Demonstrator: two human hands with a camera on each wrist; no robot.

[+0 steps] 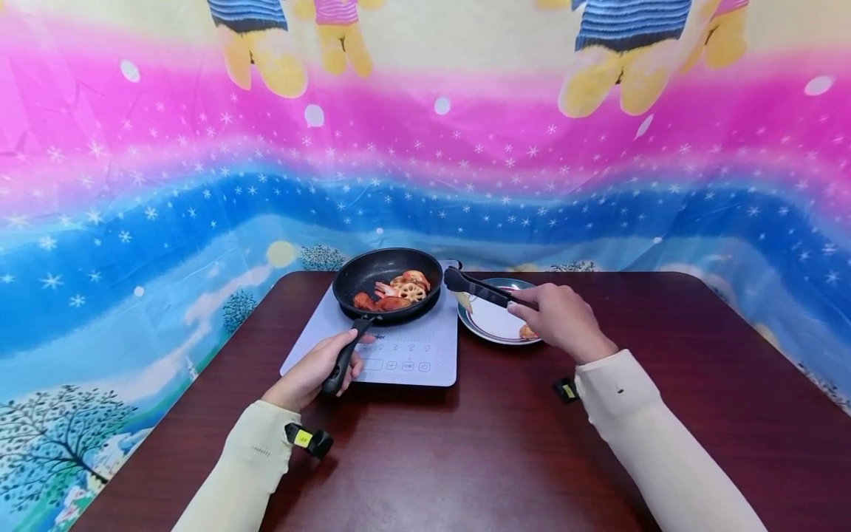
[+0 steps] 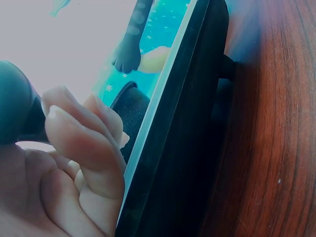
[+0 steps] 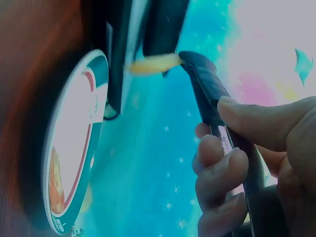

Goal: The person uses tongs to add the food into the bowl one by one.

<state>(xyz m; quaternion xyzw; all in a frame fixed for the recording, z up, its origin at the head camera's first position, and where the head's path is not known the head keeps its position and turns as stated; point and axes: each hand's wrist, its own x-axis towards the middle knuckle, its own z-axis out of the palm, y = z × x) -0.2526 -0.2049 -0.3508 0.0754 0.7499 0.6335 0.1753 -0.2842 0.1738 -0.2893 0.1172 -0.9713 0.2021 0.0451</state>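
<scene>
My left hand (image 1: 311,371) grips the handle of a black frying pan (image 1: 359,275), its fingers curled round the grip in the left wrist view. The pan holds a lotus root slice (image 1: 412,293) and several reddish-brown pieces of food. In my right hand (image 1: 564,319) is a pair of black tongs (image 1: 484,288), squeezed between thumb and fingers. A pale yellow slice of food (image 3: 155,64) hangs from the tongs' tips, between the pan and the plate. Below it is a white plate (image 1: 495,325) with a dark green rim, where an orange-brown piece (image 1: 527,332) lies near the right edge.
The pan sits on a white induction cooker (image 1: 432,373) with touch buttons along its front. Cooker and plate stand side by side on a dark red-brown table (image 1: 425,451). A colourful printed cloth (image 1: 465,162) hangs behind the table and around its sides.
</scene>
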